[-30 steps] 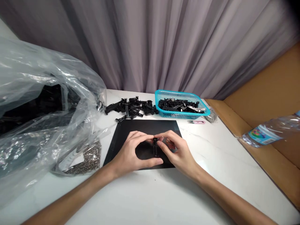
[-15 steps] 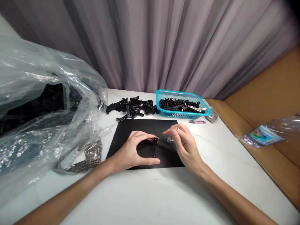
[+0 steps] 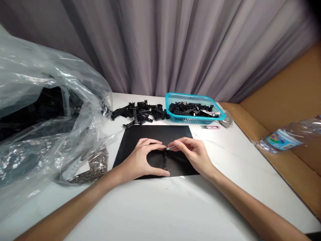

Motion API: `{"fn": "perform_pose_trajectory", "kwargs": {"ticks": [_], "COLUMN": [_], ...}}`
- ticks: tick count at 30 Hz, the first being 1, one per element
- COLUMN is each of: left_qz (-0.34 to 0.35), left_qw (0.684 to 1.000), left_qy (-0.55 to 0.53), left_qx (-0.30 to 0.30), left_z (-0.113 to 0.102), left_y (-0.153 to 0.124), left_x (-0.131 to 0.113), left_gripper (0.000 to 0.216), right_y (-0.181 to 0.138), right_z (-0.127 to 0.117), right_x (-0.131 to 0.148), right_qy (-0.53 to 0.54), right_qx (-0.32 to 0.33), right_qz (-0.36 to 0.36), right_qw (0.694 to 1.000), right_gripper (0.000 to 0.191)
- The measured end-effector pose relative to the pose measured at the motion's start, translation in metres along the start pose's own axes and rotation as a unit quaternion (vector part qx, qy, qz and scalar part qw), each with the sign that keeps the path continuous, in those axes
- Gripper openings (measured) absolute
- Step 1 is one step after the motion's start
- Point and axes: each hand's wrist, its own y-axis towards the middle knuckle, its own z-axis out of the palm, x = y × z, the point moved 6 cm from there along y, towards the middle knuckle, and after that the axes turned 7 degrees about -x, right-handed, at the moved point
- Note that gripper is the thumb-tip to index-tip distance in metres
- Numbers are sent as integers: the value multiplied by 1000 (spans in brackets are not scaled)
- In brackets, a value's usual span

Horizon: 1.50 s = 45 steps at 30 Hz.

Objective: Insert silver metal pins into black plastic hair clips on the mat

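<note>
My left hand [image 3: 145,157] grips a narrow black plastic part [image 3: 165,160] at its two ends, thumb at the near end and fingers at the far end. The part is held over a black mat [image 3: 140,135]. Pinched in my right hand [image 3: 194,152] is a slim light-grey stick-like tool [image 3: 172,146]; its tip meets the far end of the black part. Whether a small piece sits at that tip is too small to tell. My right hand covers the spot where small silvery pieces lay.
Behind the mat lie a heap of black parts [image 3: 140,112] and a blue basket [image 3: 195,119] of similar parts. Pink thread snips [image 3: 210,127] rest to the right. Plastic bags [image 3: 87,167] crowd the left; a bottle [image 3: 283,139] and cardboard [image 3: 281,90] stand right.
My right hand has moved left from the small silvery pieces to the far end of the black part, with the slim tool now showing. My left hand keeps its grip; the part looks turned slightly.
</note>
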Motion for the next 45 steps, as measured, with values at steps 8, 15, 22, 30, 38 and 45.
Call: {"fn": "perform_pose_trajectory", "kwargs": {"ticks": [8, 15, 22, 30, 38, 45], "left_qz": [2, 18, 22, 5, 8, 68], "left_qw": [1000, 1000, 1000, 1000, 1000, 994], "left_qy": [-7, -5, -7, -12, -9, 48], "left_qx": [-6, -18, -18, -11, -12, -64], "left_z": [1, 0, 0, 1, 2, -3], "left_y": [1, 1, 3, 2, 3, -1], "left_x": [0, -1, -3, -2, -3, -11], "left_gripper": [79, 77, 71, 77, 76, 69], "right_y": [-2, 0, 6, 0, 2, 0], "right_z": [-2, -1, -8, 0, -4, 2], "right_x": [0, -1, -2, -4, 0, 4], "right_qy": [-32, -19, 47, -23, -40, -81], "right_qx": [3, 13, -33, 5, -25, 14], "right_qz": [-12, -3, 7, -9, -40, -37], "right_qw": [999, 1000, 998, 1000, 998, 996], "right_gripper": [27, 28, 28, 27, 33, 45]}}
